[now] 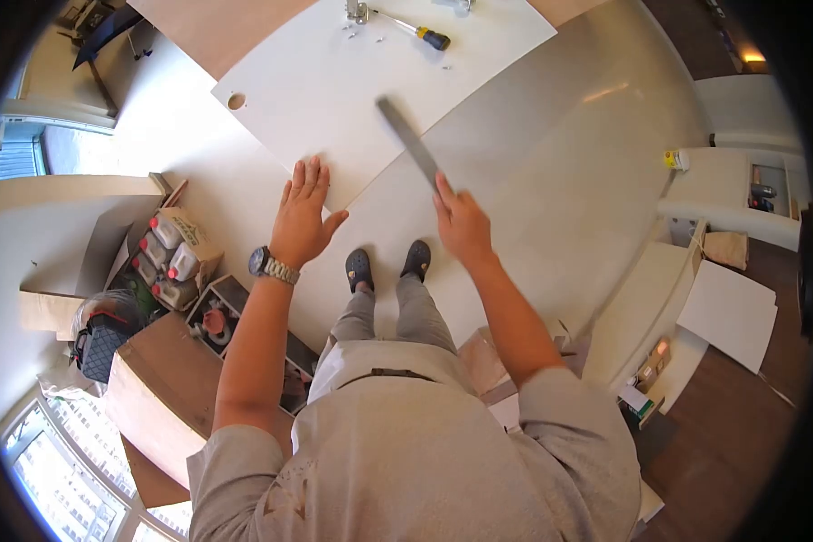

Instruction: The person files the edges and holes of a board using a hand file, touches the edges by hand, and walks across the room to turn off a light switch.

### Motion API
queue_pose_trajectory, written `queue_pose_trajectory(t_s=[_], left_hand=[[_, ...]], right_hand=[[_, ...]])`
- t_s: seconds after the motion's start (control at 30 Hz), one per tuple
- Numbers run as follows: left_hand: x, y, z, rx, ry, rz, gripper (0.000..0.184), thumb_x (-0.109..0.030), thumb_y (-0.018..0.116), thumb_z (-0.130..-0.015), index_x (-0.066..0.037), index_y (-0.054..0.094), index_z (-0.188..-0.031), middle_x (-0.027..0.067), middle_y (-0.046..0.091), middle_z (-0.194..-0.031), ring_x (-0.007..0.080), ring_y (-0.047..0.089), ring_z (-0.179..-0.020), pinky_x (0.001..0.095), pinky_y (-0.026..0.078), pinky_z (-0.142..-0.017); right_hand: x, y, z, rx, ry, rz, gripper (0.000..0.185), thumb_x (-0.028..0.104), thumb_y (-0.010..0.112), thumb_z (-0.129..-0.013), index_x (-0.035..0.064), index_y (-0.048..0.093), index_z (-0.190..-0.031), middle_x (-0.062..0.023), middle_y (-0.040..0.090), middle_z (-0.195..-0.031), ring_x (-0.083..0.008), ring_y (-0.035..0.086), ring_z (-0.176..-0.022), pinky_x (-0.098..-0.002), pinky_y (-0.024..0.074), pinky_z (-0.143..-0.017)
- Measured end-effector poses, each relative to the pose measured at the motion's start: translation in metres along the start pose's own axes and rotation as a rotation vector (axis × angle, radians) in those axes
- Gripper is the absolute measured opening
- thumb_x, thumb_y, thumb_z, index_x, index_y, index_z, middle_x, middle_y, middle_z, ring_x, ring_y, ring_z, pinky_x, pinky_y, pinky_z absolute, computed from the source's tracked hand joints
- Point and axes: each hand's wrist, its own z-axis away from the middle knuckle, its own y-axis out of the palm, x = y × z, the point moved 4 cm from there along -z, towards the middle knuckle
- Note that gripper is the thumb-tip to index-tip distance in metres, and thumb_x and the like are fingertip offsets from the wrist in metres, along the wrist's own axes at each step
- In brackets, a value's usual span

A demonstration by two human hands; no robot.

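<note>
My left hand (308,213) lies with fingers spread at the near corner of a white panel (325,99), a wristwatch (274,265) on that wrist. In my right hand (463,219) is one end of a long flat grey tool (406,140), which looks like a file; its far end points up and left over the panel's right edge. A screwdriver (415,32) with a yellow and black handle lies on the panel beside a metal hinge (357,11) and several small screws. A round hole (237,101) shows near the panel's left corner.
Left of me are plastic jugs (185,260) with red caps, a tool box (217,323) and a large brown box (167,370). On the right are a white board (728,315) and a long pale panel (637,307). My feet stand below the work panel.
</note>
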Motion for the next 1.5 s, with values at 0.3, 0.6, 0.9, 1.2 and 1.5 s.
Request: queue_pose_trajectory(t_s=[0.3, 0.6, 0.9, 1.2, 1.5], left_hand=[[-0.018, 0.011, 0.035, -0.09, -0.027, -0.088, 0.071, -0.03, 0.063, -0.094, -0.005, 0.032, -0.153, 0.0157, 0.027, -0.162, 0.0361, 0.023, -0.15, 0.051, 0.023, -0.12], [-0.028, 0.024, 0.053, -0.077, -0.111, -0.197, 0.065, -0.021, 0.056, -0.097, -0.009, 0.031, -0.155, 0.0096, 0.028, -0.163, 0.0347, 0.023, -0.15, 0.0571, 0.021, -0.119], [-0.035, 0.023, 0.063, -0.025, -0.128, -0.223, 0.066, -0.022, 0.056, -0.096, -0.011, 0.03, -0.156, 0.0068, 0.029, -0.163, 0.0332, 0.023, -0.15, 0.061, 0.019, -0.118], [-0.036, 0.023, 0.065, -0.011, -0.097, -0.22, 0.066, -0.019, 0.055, -0.096, -0.012, 0.029, -0.156, 0.0071, 0.028, -0.163, 0.0321, 0.025, -0.15, 0.0621, 0.019, -0.117], [-0.038, 0.025, 0.067, -0.007, -0.106, -0.18, 0.063, -0.018, 0.054, -0.096, -0.011, 0.032, -0.155, 0.0058, 0.031, -0.162, 0.0319, 0.027, -0.149, 0.0625, 0.018, -0.117]], right_hand=[[0.001, -0.006, 0.017, 0.066, 0.019, -0.037, 0.039, 0.03, 0.058, -0.099, 0.0263, 0.058, -0.138, -0.0148, 0.057, -0.08, -0.0364, 0.061, -0.067, -0.0471, 0.0514, -0.062], [0.009, -0.001, -0.018, 0.02, -0.009, 0.007, 0.041, 0.03, 0.058, -0.098, 0.0254, 0.057, -0.139, -0.0144, 0.057, -0.081, -0.0369, 0.061, -0.069, -0.0472, 0.0516, -0.063], [0.019, 0.007, -0.053, 0.012, -0.004, 0.008, 0.043, 0.031, 0.059, -0.098, 0.0282, 0.055, -0.141, -0.0136, 0.055, -0.078, -0.0361, 0.061, -0.069, -0.0477, 0.0512, -0.063], [0.028, 0.015, -0.038, -0.006, -0.036, -0.013, 0.044, 0.032, 0.06, -0.097, 0.03, 0.055, -0.141, -0.0131, 0.054, -0.077, -0.0368, 0.061, -0.067, -0.0476, 0.051, -0.062], [0.038, 0.019, -0.008, 0.037, -0.008, -0.024, 0.045, 0.032, 0.06, -0.097, 0.0292, 0.055, -0.142, -0.0152, 0.055, -0.081, -0.0375, 0.061, -0.068, -0.0486, 0.0513, -0.062]])
